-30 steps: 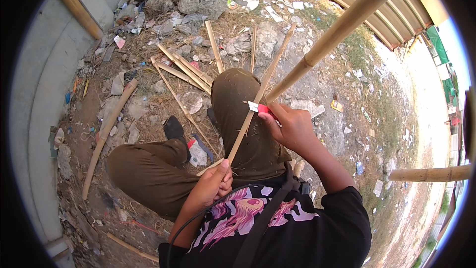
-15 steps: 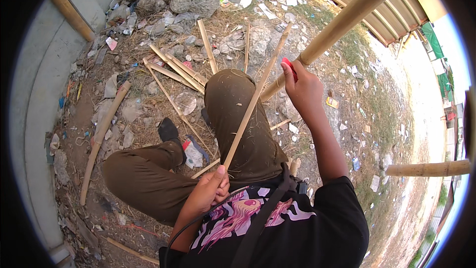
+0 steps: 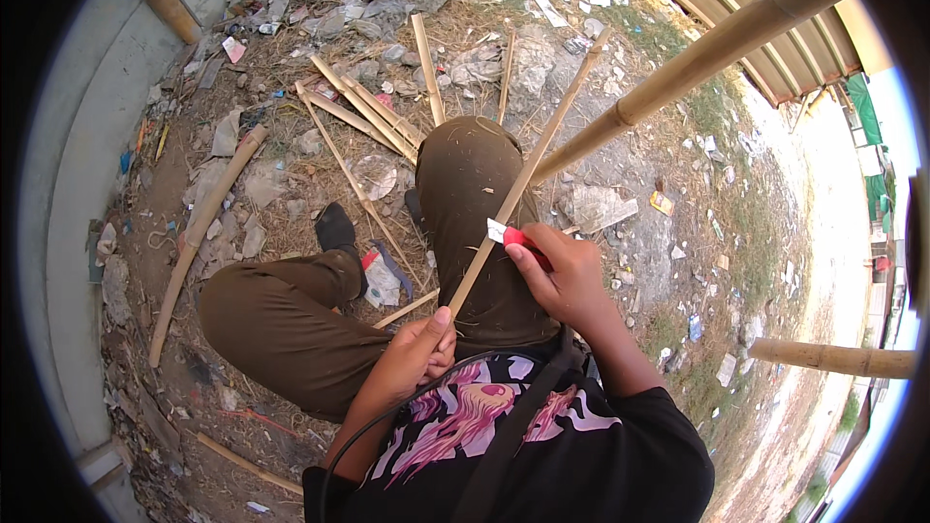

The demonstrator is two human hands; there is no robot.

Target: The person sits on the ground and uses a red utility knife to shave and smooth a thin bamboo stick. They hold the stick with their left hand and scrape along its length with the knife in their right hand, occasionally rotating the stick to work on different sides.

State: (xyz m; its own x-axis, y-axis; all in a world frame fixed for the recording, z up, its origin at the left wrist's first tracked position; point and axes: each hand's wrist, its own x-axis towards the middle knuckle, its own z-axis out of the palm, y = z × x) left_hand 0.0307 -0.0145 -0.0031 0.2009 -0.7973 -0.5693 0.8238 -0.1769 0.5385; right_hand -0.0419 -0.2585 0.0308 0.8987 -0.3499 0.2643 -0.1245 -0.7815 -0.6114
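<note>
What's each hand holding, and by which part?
Left hand: the split-bamboo strip, by its end nearest the body. Right hand: the red-handled knife, by its handle, blade at the strip.

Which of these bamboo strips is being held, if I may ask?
The strip slanting across the right leg: only this one is gripped, its near end in the left hand.
</note>
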